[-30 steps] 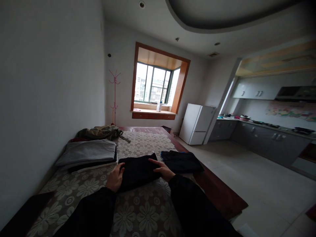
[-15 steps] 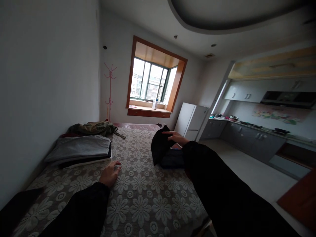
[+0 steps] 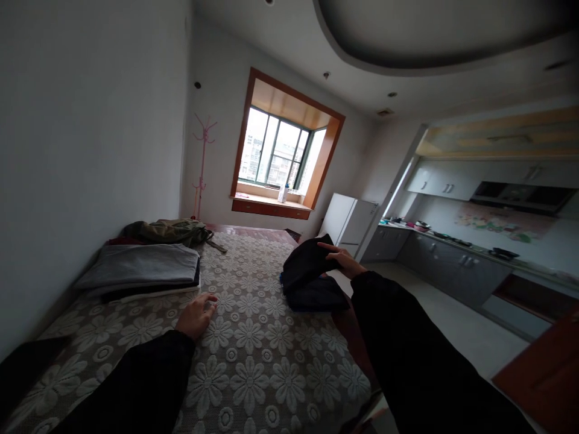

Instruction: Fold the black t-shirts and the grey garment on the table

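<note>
Folded black garment (image 3: 307,262) held at the right edge of the bed (image 3: 271,361), tilted, its lower part touching the dark folded pile (image 3: 316,295) beneath it. Right hand (image 3: 342,260) on the garment's upper right side, grip closed on the cloth, fingers (image 3: 326,246) spread over the top fold, thumb side hidden behind the fabric. A sliver of blue showing at the left edge of the pile, just under the garment. Dark pile resting on the bed's right edge, beside the strip of red-brown frame.

Left hand (image 3: 195,314) flat on the floral lace bedspread (image 3: 253,386) near the middle of the bed, well apart from the garment; grip wide, fingers loosely spread, holding nothing. Both arms in black sleeves.

Along the left edge of the bed, against the wall, a stack of folded clothes (image 3: 140,268), grey on top with dark and white layers below. Behind it, toward the far left corner, an olive-green bag (image 3: 169,230) with a strap trailing onto the bedspread.

Beyond the bed: pink coat stand (image 3: 201,169) in the room corner, bay window (image 3: 278,154) with a bottle (image 3: 283,193) on the sill, white refrigerator (image 3: 346,226), grey kitchen cabinets (image 3: 452,268) along the right wall.
</note>
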`<state>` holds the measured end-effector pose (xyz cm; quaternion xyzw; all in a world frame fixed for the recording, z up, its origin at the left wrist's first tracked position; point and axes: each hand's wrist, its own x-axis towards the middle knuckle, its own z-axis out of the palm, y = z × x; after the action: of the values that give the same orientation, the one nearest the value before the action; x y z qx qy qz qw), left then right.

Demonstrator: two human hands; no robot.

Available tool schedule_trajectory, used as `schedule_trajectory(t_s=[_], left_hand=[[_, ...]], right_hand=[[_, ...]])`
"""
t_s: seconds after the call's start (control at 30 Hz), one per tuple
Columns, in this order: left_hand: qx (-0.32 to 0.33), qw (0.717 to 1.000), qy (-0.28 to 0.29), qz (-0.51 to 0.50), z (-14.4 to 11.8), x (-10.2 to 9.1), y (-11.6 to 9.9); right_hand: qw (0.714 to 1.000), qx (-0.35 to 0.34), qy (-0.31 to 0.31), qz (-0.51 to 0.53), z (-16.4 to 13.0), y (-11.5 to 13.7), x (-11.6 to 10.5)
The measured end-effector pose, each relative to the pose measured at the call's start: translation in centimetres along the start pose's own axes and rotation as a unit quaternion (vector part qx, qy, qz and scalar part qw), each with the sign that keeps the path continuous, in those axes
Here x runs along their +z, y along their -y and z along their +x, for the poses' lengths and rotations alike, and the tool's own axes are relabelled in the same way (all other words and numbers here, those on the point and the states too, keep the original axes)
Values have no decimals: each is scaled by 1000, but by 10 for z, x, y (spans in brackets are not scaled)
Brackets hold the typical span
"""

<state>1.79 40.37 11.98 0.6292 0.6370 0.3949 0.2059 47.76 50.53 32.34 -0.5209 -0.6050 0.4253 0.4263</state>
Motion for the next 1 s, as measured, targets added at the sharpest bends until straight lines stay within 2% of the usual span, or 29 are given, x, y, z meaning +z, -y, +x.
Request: schedule_trajectory(t_s=[0.43, 0.7, 1.0], left_hand=[[4, 1000, -9, -8, -1, -1, -2], [6, 1000, -6, -11, -2, -1, -2], [1, 1000, -4, -8, 0, 0, 1]], right_hand=[[997, 5, 46, -66, -3, 5, -4], [991, 4, 7, -137, 0, 3, 0], [983, 10, 3, -185, 16, -24, -24]])
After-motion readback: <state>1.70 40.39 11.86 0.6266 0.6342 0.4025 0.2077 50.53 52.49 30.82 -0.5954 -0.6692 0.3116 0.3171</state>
